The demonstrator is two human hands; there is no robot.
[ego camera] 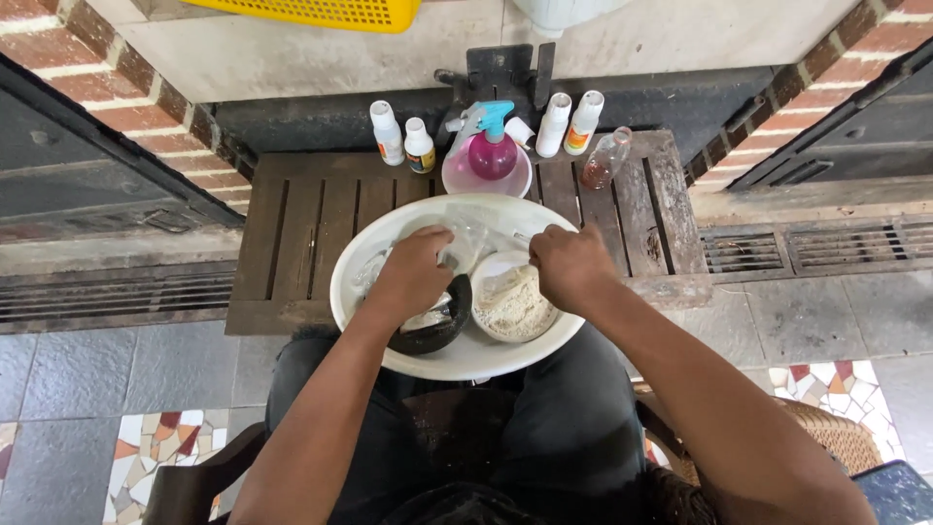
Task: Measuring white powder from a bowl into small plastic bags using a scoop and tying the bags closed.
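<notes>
A low dark slatted wooden bench (321, 209) carries everything. Directly under both hands sits a large round white plastic basin (364, 255), overhanging the bench's near edge. Beyond the hands, along the far edge, stand two small white plastic bottles (403, 141), a pale pink bowl (457, 175) holding a magenta spray bottle with a turquoise trigger (492, 146), two taller white bottles (569, 122) and a clear tilted bottle (604, 160).

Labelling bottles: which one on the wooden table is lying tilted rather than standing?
The clear bottle with reddish liquid, at the row's right end; the four white bottles stand upright.
</notes>
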